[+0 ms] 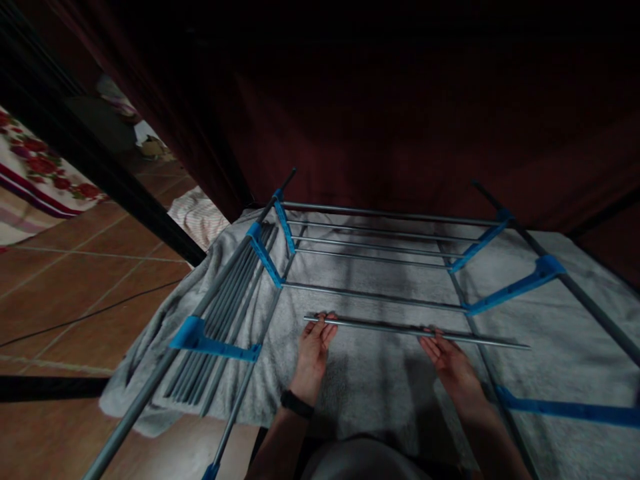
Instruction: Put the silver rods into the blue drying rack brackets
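Note:
A thin grey metal rod (377, 326) lies crosswise in front of me, held up near its left end by my left hand (313, 347). My right hand (447, 360) has its fingers around the same rod, right of the middle, and the rod's right end sticks out past it. Around my hands stands a rack frame of grey tubes with blue plastic brackets. The nearest bracket on the left (215, 340) and a bracket on the right (520, 287) flank the rod. Beyond it, a crossbar (375, 295) spans the two sides.
Several loose grey tubes (225, 313) lie side by side at the left on a grey blanket (350, 373). A dark red curtain (375, 133) hangs behind the rack. Left are a tiled floor (100, 280), a black cable (90, 313) and a dark post (115, 180).

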A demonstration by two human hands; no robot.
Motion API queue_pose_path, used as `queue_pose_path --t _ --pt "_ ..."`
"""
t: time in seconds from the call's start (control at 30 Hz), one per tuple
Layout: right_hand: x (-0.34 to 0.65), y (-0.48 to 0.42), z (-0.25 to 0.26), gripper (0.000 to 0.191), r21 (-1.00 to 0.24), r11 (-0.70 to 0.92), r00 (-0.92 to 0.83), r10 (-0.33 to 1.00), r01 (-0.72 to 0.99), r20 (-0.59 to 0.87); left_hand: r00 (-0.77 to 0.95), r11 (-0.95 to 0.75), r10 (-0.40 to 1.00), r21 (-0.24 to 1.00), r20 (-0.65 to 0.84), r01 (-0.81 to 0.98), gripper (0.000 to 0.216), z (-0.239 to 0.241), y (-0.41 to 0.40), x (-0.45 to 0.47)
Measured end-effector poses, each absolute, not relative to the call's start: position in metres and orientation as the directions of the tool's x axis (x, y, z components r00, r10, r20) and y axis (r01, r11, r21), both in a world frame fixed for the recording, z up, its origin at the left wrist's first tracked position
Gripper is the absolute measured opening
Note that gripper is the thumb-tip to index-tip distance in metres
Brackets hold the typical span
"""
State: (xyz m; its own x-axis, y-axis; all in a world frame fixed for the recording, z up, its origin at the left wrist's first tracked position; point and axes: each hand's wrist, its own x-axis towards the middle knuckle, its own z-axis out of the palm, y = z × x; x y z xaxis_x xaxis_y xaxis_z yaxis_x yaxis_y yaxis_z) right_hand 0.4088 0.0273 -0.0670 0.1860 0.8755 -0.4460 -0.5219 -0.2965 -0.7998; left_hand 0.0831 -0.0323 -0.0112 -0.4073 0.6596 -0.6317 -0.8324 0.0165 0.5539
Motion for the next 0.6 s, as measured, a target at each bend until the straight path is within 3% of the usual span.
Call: queue_pose_path --t 0.33,0.6 --pt "0.396 0.018 -0.069 0.041 -0.804 -0.279 0.153 0.898 -0.525 -0.412 -0.373 0.023 0.719 0.557 -0.586 -0.83 0.023 -0.017 -0.036 0.103" --pt "0.388 0.012 -0.074 0.043 -0.802 -0.321 0.09 0.904 -0.504 -0.418 -0.333 0.057 0.75 0.557 -0.572 -0.828 0.022 -0.027 -0.036 0.114"
